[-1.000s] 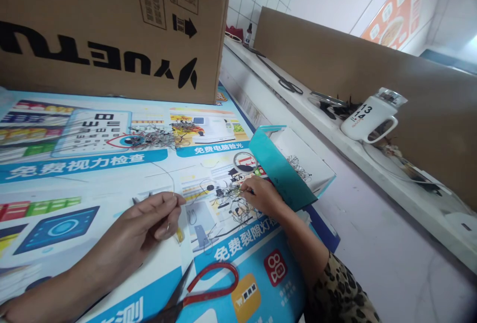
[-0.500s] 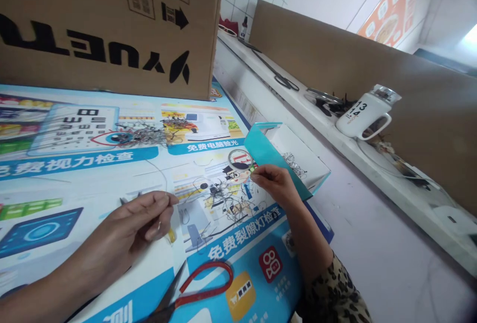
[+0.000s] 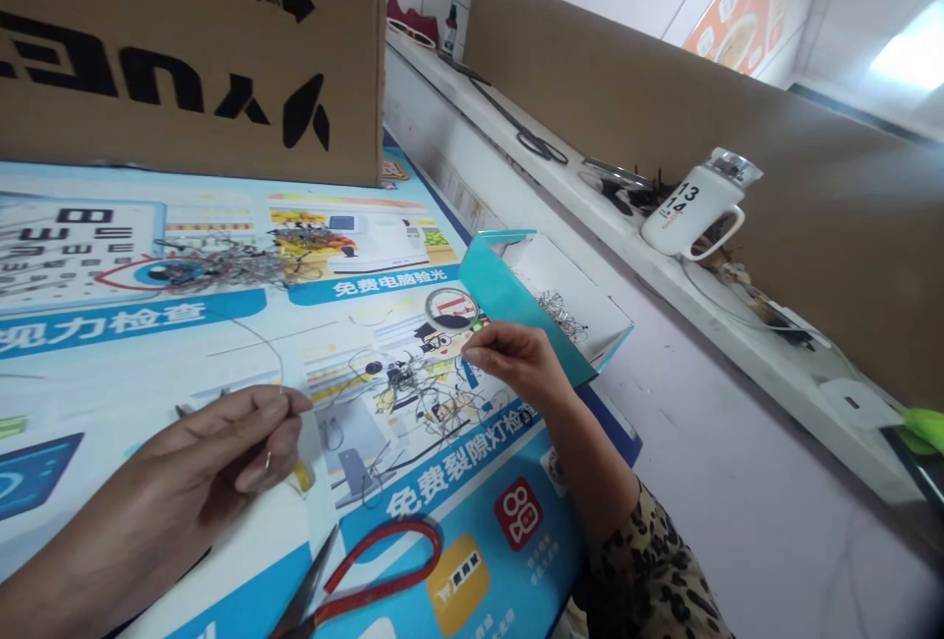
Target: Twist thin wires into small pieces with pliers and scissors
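My left hand (image 3: 221, 452) is closed in a pinch on a thin wire (image 3: 274, 344), which curves up from the fingertips. To the right, my right hand (image 3: 516, 359) is also pinched shut; whatever is between its fingertips is too small to make out. It hovers beside a clear round ring (image 3: 452, 309) lying on the printed table cover. Between and below the hands lies a loose tangle of dark thin wires (image 3: 435, 403). Red-handled scissors (image 3: 390, 575) rest near the front, blades partly out of view.
A teal-and-white open box (image 3: 516, 300) holds a tangle of wire (image 3: 560, 315). Another wire heap (image 3: 228, 263) lies farther back on the table cover (image 3: 295, 324). A large cardboard box (image 3: 192, 128) stands behind. Along the right runs a ledge with a white mug (image 3: 689, 211).
The view has turned to the right, so everything sits farther left in the picture. Both hands keep their pinches, at about the same distance from each other.
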{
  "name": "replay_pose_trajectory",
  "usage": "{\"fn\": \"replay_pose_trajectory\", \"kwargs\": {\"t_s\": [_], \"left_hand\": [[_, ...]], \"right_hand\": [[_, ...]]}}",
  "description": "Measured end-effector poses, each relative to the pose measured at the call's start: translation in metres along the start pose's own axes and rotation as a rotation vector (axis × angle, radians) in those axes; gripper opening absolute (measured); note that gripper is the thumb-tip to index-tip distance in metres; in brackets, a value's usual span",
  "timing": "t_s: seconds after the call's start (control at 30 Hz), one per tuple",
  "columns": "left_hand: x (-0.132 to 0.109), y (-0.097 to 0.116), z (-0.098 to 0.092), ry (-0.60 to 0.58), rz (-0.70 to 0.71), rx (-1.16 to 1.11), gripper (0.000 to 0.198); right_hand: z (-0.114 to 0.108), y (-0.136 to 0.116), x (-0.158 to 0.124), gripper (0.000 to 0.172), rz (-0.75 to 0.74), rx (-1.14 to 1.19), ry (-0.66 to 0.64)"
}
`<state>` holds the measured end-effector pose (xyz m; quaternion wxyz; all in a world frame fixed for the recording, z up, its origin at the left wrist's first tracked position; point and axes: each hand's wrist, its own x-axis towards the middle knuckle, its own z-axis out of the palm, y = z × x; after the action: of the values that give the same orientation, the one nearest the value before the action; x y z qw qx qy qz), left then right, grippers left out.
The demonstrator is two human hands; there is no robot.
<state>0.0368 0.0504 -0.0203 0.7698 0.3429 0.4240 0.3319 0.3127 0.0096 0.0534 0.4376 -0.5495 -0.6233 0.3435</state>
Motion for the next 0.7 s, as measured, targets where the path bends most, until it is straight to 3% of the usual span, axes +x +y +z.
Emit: {"fn": "replay_pose_trajectory", "kwargs": {"t_s": [0.13,0.3,0.57,0.7], "left_hand": [[-0.007,0.008,0.005,-0.048,-0.005,0.010,0.017],[-0.007,0.012,0.010,-0.066,-0.009,0.012,0.018],[-0.007,0.009,0.004,-0.119,-0.004,0.018,0.021],[-0.007,0.009,0.002,-0.147,-0.005,0.026,0.022]], "right_hand": [[0.015,0.010,0.002,0.015,0.002,-0.039,-0.112],[0.021,0.021,0.004,0.013,0.011,-0.123,-0.132],[0.004,0.028,0.010,0.017,0.016,-0.051,0.125],[0.018,0.033,0.010,0.017,0.018,-0.120,0.126]]}}
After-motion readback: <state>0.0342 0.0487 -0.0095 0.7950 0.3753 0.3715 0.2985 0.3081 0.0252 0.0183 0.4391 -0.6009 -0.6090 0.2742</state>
